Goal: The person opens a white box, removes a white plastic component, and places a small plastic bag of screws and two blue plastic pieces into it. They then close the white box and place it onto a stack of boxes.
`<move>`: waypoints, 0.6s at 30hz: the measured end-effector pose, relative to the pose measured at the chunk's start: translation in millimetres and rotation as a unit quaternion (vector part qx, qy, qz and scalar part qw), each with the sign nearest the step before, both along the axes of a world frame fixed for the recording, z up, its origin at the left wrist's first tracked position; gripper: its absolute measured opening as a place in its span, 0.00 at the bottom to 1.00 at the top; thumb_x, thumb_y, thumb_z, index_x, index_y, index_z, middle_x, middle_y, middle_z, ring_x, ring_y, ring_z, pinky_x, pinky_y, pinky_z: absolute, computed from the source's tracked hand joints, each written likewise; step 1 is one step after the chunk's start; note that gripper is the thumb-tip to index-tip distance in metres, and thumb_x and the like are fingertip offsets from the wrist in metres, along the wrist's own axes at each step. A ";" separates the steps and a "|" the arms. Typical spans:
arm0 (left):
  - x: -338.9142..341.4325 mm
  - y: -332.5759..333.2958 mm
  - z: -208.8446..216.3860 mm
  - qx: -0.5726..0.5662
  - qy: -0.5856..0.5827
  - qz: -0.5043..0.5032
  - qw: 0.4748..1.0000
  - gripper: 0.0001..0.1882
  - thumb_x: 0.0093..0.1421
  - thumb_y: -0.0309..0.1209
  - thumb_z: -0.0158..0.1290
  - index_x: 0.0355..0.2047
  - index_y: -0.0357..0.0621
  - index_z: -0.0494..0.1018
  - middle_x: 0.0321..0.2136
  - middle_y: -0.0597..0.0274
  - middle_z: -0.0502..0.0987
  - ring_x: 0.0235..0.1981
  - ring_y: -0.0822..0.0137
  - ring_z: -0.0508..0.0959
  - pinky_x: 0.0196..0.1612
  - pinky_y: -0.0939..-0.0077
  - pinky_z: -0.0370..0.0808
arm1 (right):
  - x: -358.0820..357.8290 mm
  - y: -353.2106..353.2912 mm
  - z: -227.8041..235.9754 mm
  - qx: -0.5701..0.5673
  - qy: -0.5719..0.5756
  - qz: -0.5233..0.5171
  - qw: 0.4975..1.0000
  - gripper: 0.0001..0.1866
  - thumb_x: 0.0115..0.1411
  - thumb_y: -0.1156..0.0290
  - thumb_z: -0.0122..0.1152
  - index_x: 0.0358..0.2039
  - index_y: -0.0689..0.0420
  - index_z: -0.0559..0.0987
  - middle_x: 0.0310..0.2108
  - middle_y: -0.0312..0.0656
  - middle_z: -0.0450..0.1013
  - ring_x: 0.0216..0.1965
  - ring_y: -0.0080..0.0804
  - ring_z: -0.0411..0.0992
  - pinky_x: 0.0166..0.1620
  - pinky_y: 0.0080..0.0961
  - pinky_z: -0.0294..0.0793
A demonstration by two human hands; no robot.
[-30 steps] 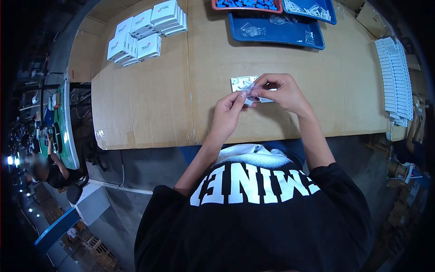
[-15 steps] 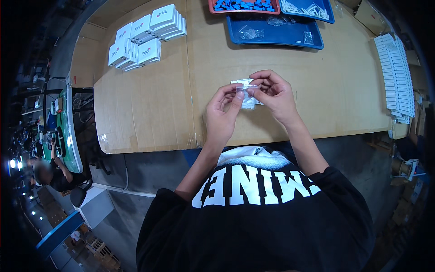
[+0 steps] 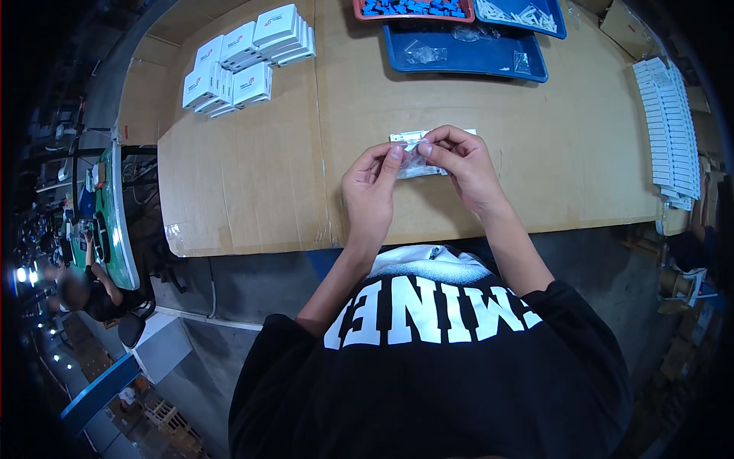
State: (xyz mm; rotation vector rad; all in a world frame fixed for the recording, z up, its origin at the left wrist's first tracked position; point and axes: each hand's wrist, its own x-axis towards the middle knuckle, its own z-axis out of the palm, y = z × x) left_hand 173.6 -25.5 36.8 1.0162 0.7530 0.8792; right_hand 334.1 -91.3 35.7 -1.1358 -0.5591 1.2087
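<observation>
Clear bag (image 3: pixel 416 163) over white part (image 3: pixel 399 138) on table (image 3: pixel 245 183), pinched at upper edge by left hand (image 3: pixel 371 183) and right hand (image 3: pixel 467 167). Step: seemingly working the bag's mouth; next move likely calls for steady fingertips both sides. Blue tray (image 3: pixel 478 59) beyond.

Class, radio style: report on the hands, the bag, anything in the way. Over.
Left hand, right hand: both pinching bag near its top. Bag upright before a white part. Hands and bag partly hide that part.
</observation>
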 end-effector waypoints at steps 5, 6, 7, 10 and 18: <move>-0.6 -1.9 3.2 0.017 0.006 0.004 1.000 0.11 0.71 0.28 0.55 0.47 0.31 0.78 0.39 0.59 0.83 0.41 0.75 0.80 0.49 0.79 0.76 | 0.9 0.5 -0.1 0.010 0.044 0.004 0.999 0.06 0.62 0.76 0.69 0.39 0.61 0.83 0.37 0.39 0.82 0.39 0.22 0.79 0.46 0.20 0.78; -0.8 -2.5 3.6 0.028 0.008 0.003 1.000 0.11 0.71 0.28 0.55 0.46 0.31 0.78 0.38 0.60 0.83 0.40 0.75 0.80 0.48 0.79 0.76 | 0.8 0.8 -1.9 0.022 0.032 0.000 0.999 0.06 0.62 0.76 0.69 0.39 0.61 0.83 0.36 0.39 0.82 0.39 0.22 0.79 0.46 0.20 0.78; -1.2 -3.3 4.2 0.028 0.008 0.003 1.000 0.11 0.71 0.28 0.55 0.46 0.31 0.78 0.38 0.60 0.83 0.40 0.75 0.80 0.48 0.79 0.76 | 0.3 1.0 -3.2 0.035 0.021 -0.003 0.999 0.05 0.62 0.76 0.69 0.38 0.61 0.83 0.36 0.39 0.82 0.39 0.22 0.79 0.46 0.20 0.78; -1.8 -5.1 6.6 0.039 0.006 -0.002 0.999 0.10 0.72 0.28 0.54 0.45 0.32 0.77 0.38 0.61 0.82 0.40 0.76 0.80 0.48 0.79 0.76 | -2.5 0.3 -3.2 0.058 0.016 -0.001 0.998 0.03 0.64 0.78 0.65 0.38 0.62 0.81 0.38 0.39 0.80 0.41 0.23 0.78 0.47 0.21 0.77; 1.4 -10.5 13.3 0.038 -0.019 0.055 0.998 0.08 0.73 0.28 0.52 0.46 0.34 0.74 0.39 0.61 0.80 0.42 0.76 0.78 0.48 0.80 0.74 | -26.5 5.9 -9.4 0.063 0.051 -0.029 0.996 0.05 0.63 0.78 0.67 0.39 0.61 0.81 0.38 0.38 0.79 0.41 0.21 0.77 0.48 0.21 0.76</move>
